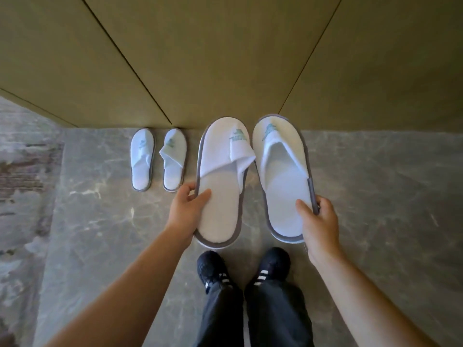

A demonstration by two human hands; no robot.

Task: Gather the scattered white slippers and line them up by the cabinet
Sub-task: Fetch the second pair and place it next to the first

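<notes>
I hold two white slippers with grey trim up in the air, toes toward the tan cabinet (225, 58). My left hand (186, 206) pinches the left edge of one slipper (220, 186), thumb on its insole; this slipper's upper flap is folded over. My right hand (319, 221) grips the right edge of the other slipper (283, 181), thumb on its insole. Two more white slippers lie side by side on the floor against the cabinet's base: one (142, 161) to the far left, one (174, 161) right of it.
The floor is grey marbled stone (100, 234). A patterned rug (22, 184) borders it at the left. My two black shoes with white stripes (243, 269) stand below the held slippers. Bare floor along the cabinet's base lies right of the two placed slippers.
</notes>
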